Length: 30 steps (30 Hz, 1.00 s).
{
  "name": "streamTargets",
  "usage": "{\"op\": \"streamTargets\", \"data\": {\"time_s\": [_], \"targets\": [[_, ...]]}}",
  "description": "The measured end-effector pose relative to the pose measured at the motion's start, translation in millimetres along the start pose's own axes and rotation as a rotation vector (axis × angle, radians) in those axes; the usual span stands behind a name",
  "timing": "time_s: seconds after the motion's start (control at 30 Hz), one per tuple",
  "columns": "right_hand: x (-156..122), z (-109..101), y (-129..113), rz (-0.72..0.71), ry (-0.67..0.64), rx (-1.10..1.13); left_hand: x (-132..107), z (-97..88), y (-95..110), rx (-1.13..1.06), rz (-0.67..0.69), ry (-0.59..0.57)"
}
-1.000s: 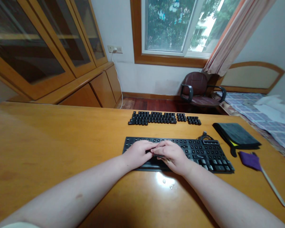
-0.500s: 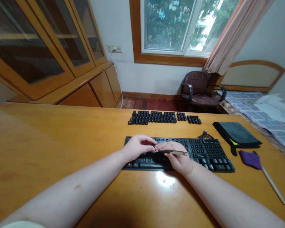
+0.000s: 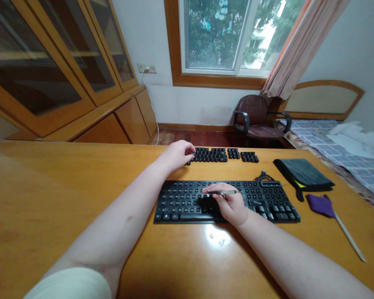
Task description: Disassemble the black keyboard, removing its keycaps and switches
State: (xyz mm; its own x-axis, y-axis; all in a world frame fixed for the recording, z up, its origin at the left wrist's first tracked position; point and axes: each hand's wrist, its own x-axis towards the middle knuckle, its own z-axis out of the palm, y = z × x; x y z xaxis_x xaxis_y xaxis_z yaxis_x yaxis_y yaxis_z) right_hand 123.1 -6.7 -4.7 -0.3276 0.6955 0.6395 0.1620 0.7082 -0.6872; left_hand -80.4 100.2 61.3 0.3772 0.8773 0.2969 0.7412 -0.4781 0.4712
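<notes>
One part-curled left hand (image 3: 178,155) at keycaps (image 3: 220,155), hold unclear, right hand (image 3: 229,204) closed on tool (image 3: 230,192) over keyboard (image 3: 177,203); likely keycap-placing, needs alignment.

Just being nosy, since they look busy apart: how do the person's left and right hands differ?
The left hand is at the loose keycaps beyond the keyboard; the right hand is over the keyboard itself. The right hand holds a slim tool; no such tool shows in the left hand. Both hands are bare.

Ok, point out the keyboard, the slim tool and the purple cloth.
Keyboard (image 3: 187,203), head view: left half of its key bed.
Slim tool (image 3: 228,192), head view: mid-shaft.
Purple cloth (image 3: 319,205), head view: its middle.
</notes>
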Motion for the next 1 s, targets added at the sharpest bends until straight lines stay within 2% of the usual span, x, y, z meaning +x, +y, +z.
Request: {"op": "streamTargets", "data": {"time_s": [0.07, 0.13, 0.3, 0.43, 0.67, 1.0], "targets": [[1.4, -0.7, -1.8, 0.005, -0.011, -0.025, 5.9, 10.4, -5.3, 0.159, 0.118, -0.113], [2.4, -1.2, -2.7, 0.008, -0.017, -0.04, 4.2, 23.8, -10.5, 0.267, 0.211, -0.151], [2.5, -1.2, -1.9, 0.017, -0.03, -0.069, -5.5, 45.5, -22.6, 0.3, 0.245, -0.168], [2.9, -1.1, -2.9, 0.015, -0.034, -0.084, -5.3, 48.6, -27.9, 0.281, 0.254, -0.163], [4.6, -0.1, -4.7, -0.022, -0.043, -0.109, -6.6, 51.3, -30.9, 0.314, 0.226, -0.027], [6.9, 0.1, -7.1, -0.028, -0.056, -0.125, -4.6, 52.9, -30.4, 0.352, 0.166, -0.007]]}}
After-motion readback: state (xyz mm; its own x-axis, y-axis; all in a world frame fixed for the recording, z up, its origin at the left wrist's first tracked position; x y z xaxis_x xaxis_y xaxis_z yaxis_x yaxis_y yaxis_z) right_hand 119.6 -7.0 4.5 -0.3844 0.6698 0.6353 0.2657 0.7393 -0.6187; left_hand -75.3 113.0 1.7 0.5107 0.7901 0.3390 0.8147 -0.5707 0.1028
